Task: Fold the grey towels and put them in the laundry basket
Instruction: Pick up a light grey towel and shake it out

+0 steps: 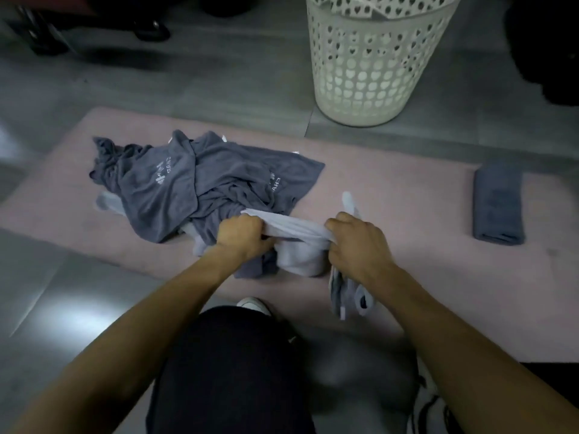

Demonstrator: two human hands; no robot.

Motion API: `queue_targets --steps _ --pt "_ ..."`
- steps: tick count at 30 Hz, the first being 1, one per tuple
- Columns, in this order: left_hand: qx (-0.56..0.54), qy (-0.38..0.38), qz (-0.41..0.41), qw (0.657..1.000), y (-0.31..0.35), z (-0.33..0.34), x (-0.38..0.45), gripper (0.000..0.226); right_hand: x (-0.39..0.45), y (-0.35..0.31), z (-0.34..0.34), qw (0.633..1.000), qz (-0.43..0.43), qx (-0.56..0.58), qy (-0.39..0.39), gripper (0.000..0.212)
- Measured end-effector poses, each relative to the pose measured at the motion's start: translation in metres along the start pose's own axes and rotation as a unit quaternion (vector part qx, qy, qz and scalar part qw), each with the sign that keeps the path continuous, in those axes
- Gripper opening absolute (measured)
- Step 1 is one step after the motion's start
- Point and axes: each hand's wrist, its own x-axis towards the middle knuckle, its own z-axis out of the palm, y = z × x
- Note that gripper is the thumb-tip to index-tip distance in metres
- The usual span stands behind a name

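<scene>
Nearest the camera, the person crouches at the edge of a pink mat [391, 189] laid on the grey floor [219, 86], one dark-clad knee [228, 364] in the foreground.

Just beyond the knee, both hands are engaged on one pale grey towel [297, 242]. The left hand [242, 238] is curled tight around a gathered edge of it; the right hand [357, 245] is likewise clenched on the same edge a short way along, with loose cloth hanging below that fist. The edge is drawn taut between the two fists, and the rest of the towel sags onto the mat. The judgement is that the person is finding and straightening an edge so the towel can be spread for folding; no fold is made yet.

Touching the left hand and lying behind it, a heap of dark grey towels [200, 183] sits crumpled on the mat, white lettering showing on two faces. These remain unfolded.

Well apart to the right, one folded towel [498, 203] lies neatly on the mat, apparently set aside and not yet in the basket.

Farthest off, the white perforated laundry basket [372, 64] stands upright on the floor past the mat's far edge. Its contents cannot be determined.
</scene>
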Motion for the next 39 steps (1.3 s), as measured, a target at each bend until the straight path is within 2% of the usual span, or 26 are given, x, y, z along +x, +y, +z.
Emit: queue_targets --steps 2,4,7,10,12,16,18,21,23,24,26,27,28,29,30,31,32,33,34,36,37,39 --pt "-0.045 0.096 0.032 0.994 0.015 -0.026 -0.019 0.058 0.003 -0.014 -0.022 0.998 -0.026 0.037 0.038 0.016" --pt "-0.088 0.109 0.070 0.988 0.023 -0.049 -0.029 0.060 0.006 -0.027 -0.045 0.994 -0.048 0.075 0.070 0.018" --pt "-0.159 0.158 0.110 0.968 0.022 -0.099 -0.035 0.025 0.008 -0.034 -0.080 0.983 -0.069 0.120 0.124 0.016" --pt "-0.261 0.248 0.097 0.928 0.026 -0.169 -0.050 0.016 0.006 -0.019 -0.113 0.971 -0.037 0.149 0.186 0.014" --pt "-0.310 0.276 0.107 0.904 0.040 -0.214 -0.066 0.011 0.002 -0.008 -0.136 0.960 -0.017 0.191 0.204 0.018" --pt "-0.404 0.275 0.132 0.863 0.079 -0.264 -0.088 0.014 -0.016 0.012 -0.168 0.939 0.014 0.257 0.229 0.009" --pt "-0.507 0.242 0.129 0.817 0.099 -0.274 -0.090 0.023 -0.026 0.029 -0.168 0.945 0.047 0.248 0.208 0.020" --pt "-0.658 0.186 0.104 0.722 0.129 -0.279 -0.091 0.028 -0.038 0.062 -0.158 0.953 0.115 0.241 0.146 0.028" --pt "-0.683 0.184 0.094 0.700 0.144 -0.273 -0.089 0.030 -0.045 0.083 -0.156 0.949 0.151 0.239 0.141 0.026" --pt "-0.686 0.184 0.080 0.699 0.149 -0.266 -0.086 0.029 -0.048 0.093 -0.157 0.945 0.161 0.243 0.150 0.024" --pt "-0.677 0.155 0.029 0.719 0.152 -0.242 -0.070 0.025 -0.057 0.111 -0.164 0.930 0.167 0.277 0.172 0.021" --pt "-0.645 0.124 0.010 0.754 0.151 -0.228 -0.058 0.020 -0.062 0.118 -0.168 0.921 0.164 0.300 0.187 0.020" --pt "-0.568 0.077 0.012 0.819 0.151 -0.215 -0.051 0.020 -0.067 0.125 -0.173 0.913 0.156 0.315 0.206 0.019" --pt "-0.442 0.020 0.037 0.896 0.152 -0.205 -0.048 0.035 -0.072 0.129 -0.178 0.909 0.142 0.321 0.224 0.018" --pt "-0.319 -0.020 0.070 0.945 0.156 -0.194 -0.047 0.058 -0.076 0.133 -0.181 0.910 0.124 0.320 0.234 0.019" --pt "-0.255 -0.033 0.110 0.960 0.164 -0.186 -0.046 0.084 -0.078 0.134 -0.184 0.915 0.102 0.312 0.234 0.021" --pt "-0.251 -0.038 0.160 0.954 0.175 -0.184 -0.050 0.102 -0.079 0.133 -0.184 0.924 0.082 0.297 0.224 0.026" --pt "-0.273 -0.041 0.214 0.937 0.188 -0.184 -0.055 0.108 -0.078 0.130 -0.184 0.935 0.066 0.280 0.209 0.032" --pt "-0.294 -0.032 0.266 0.917 0.203 -0.185 -0.061 0.103 -0.076 0.126 -0.182 0.943 0.058 0.265 0.195 0.036" --pt "-0.328 0.023 0.322 0.888 0.222 -0.185 -0.061 0.062 -0.070 0.121 -0.179 0.948 0.047 0.247 0.196 0.032" --pt "-0.344 0.069 0.322 0.879 0.227 -0.187 -0.059 0.039 -0.068 0.119 -0.180 0.946 0.045 0.243 0.211 0.023" --pt "-0.415 0.127 0.288 0.854 0.226 -0.192 -0.055 0.017 -0.069 0.120 -0.181 0.943 0.057 0.236 0.227 0.011"
